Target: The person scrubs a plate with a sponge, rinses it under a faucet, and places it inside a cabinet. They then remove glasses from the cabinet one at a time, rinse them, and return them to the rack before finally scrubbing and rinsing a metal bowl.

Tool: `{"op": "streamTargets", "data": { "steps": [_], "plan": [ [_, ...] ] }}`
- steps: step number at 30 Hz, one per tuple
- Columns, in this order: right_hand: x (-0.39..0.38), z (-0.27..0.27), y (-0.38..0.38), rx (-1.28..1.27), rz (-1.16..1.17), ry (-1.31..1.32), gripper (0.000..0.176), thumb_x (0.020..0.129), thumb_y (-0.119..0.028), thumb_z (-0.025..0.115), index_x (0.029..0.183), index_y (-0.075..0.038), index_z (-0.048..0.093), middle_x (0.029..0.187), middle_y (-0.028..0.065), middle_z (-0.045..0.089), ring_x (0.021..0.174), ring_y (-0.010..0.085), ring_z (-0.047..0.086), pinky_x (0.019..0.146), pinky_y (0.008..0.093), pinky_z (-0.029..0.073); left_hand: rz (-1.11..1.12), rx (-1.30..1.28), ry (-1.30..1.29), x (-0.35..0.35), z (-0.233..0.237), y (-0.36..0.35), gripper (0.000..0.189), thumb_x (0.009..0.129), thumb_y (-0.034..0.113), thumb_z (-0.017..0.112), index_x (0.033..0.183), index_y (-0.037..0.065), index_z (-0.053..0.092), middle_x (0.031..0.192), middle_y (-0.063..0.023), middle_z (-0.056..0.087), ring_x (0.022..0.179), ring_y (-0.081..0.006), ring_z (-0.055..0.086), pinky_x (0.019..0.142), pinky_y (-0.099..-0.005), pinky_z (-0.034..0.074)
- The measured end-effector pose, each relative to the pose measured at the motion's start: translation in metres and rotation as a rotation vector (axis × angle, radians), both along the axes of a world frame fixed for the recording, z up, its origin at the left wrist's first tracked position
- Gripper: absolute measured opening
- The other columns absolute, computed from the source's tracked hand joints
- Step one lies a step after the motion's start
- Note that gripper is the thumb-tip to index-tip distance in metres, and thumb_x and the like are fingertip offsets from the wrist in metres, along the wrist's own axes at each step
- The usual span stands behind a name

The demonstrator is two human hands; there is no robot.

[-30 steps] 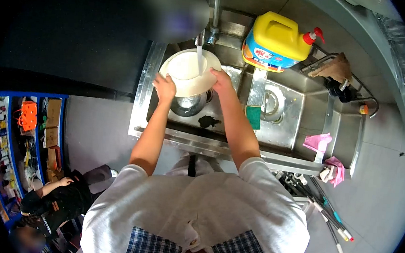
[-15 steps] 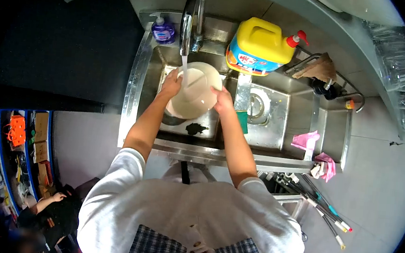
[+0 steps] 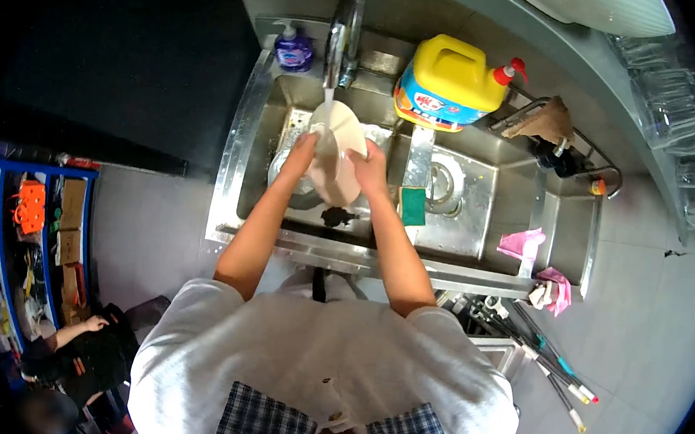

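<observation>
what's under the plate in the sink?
Beneath the plate, gripped by the left hand and right hand, the rim of a metal bowl shows, plus a dark patch on the sink floor. The bowl's contents are hidden by plate and hands.

A white plate (image 3: pixel 338 153), tilted steeply on edge, wet under the running water.

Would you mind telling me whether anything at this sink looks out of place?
Only a dark blotch on the basin floor beneath the plate; what it is cannot be told. Nothing else stands out.
</observation>
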State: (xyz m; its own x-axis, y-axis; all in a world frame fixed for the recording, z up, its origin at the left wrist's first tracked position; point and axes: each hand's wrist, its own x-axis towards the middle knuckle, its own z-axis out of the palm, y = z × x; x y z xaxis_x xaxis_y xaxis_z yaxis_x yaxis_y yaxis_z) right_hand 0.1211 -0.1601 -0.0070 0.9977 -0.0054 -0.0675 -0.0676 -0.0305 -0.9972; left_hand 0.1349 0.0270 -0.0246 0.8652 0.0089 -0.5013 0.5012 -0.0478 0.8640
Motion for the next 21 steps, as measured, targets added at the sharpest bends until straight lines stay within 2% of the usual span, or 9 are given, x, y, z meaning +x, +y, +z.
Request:
{"op": "streamTargets", "data": {
  "steps": [2,4,8,9,13,14,16,19,21],
  "plan": [
    [-0.005,0.027,0.019,-0.261,0.085,-0.122,0.026,0.081,-0.001,0.061,0.107,0.0,0.062,0.09,0.0166,0.069,0.081,0.0269,0.067,0.073,0.0352,0.051,0.247,-0.23,0.168,-0.004,0.043,-0.017,0.081,0.079,0.068,0.05,0.135,0.011,0.043,0.133,-0.0156,0.046,0.105,-0.0384,0.053,0.089,-0.0609,0.04],
    [-0.012,0.051,0.036,-0.435,0.101,-0.158,0.024,0.08,0.0,0.057,0.104,-0.001,0.062,0.087,0.0238,0.065,0.083,0.039,0.065,0.071,0.0425,0.05,0.096,-0.331,0.252,0.009,0.064,-0.01,0.082,0.078,0.068,0.053,0.133,0.007,0.044,0.129,-0.0175,0.049,0.105,-0.0396,0.054,0.09,-0.0608,0.041],
    [-0.018,0.049,0.057,-0.539,0.137,-0.209,0.02,0.079,0.0,0.053,0.098,-0.001,0.061,0.083,0.0264,0.062,0.082,0.0448,0.06,0.068,0.0492,0.047,0.077,-0.315,0.25,0.057,-0.008,0.007,0.05,0.086,0.035,0.057,0.119,-0.003,0.051,0.097,-0.0237,0.061,0.073,-0.0409,0.063,0.054,-0.0563,0.052],
    [-0.021,0.046,0.059,-0.571,0.164,-0.229,0.019,0.08,-0.001,0.053,0.097,-0.001,0.061,0.082,0.0265,0.062,0.082,0.0453,0.06,0.068,0.05,0.047,0.155,-0.261,0.245,0.051,0.017,0.0,0.034,0.083,0.012,0.05,0.112,-0.004,0.053,0.086,-0.0237,0.062,0.057,-0.0388,0.062,0.039,-0.0505,0.05],
    [0.008,0.024,0.029,-0.496,0.391,-0.348,0.023,0.083,-0.012,0.06,0.104,-0.003,0.062,0.078,0.0213,0.065,0.077,0.0398,0.064,0.067,0.0461,0.049,0.123,-0.102,0.099,0.033,0.023,0.005,0.041,0.074,-0.002,0.041,0.112,-0.005,0.055,0.084,-0.0232,0.062,0.056,-0.0372,0.064,0.037,-0.0479,0.05],
    [0.026,0.021,0.019,-0.405,0.445,-0.377,0.024,0.083,-0.014,0.061,0.105,-0.004,0.062,0.078,0.0202,0.066,0.076,0.0383,0.065,0.068,0.0448,0.05,0.094,-0.027,0.134,0.04,-0.023,0.015,0.047,0.072,-0.003,0.041,0.118,-0.001,0.055,0.088,-0.0233,0.063,0.055,-0.0337,0.065,0.037,-0.0421,0.048],
    [0.069,0.06,0.012,-0.565,0.21,-0.143,0.027,0.081,-0.019,0.067,0.102,-0.003,0.064,0.085,0.0202,0.067,0.081,0.036,0.066,0.075,0.0443,0.052,0.074,-0.03,-0.017,0.013,0.005,0.012,0.051,0.073,-0.004,0.043,0.121,0.003,0.056,0.096,-0.0212,0.065,0.07,-0.0311,0.068,0.052,-0.0392,0.053],
    [0.137,0.043,0.024,-0.817,0.193,-0.221,0.028,0.082,-0.028,0.067,0.099,-0.005,0.066,0.088,0.0208,0.067,0.084,0.0383,0.065,0.077,0.0451,0.052,0.141,0.078,-0.076,-0.007,0.011,0.01,0.05,0.073,-0.003,0.048,0.123,0.005,0.056,0.104,-0.0168,0.065,0.091,-0.0299,0.066,0.077,-0.0377,0.052],
    [0.181,0.027,0.035,-1.015,0.244,-0.246,0.029,0.084,-0.033,0.063,0.094,-0.006,0.069,0.09,0.0209,0.067,0.086,0.0395,0.064,0.078,0.0457,0.052,0.102,0.175,-0.178,-0.015,-0.012,0.019,0.055,0.078,-0.006,0.049,0.132,0.007,0.049,0.108,-0.0126,0.064,0.093,-0.0248,0.063,0.076,-0.0352,0.051]
  ]
}}
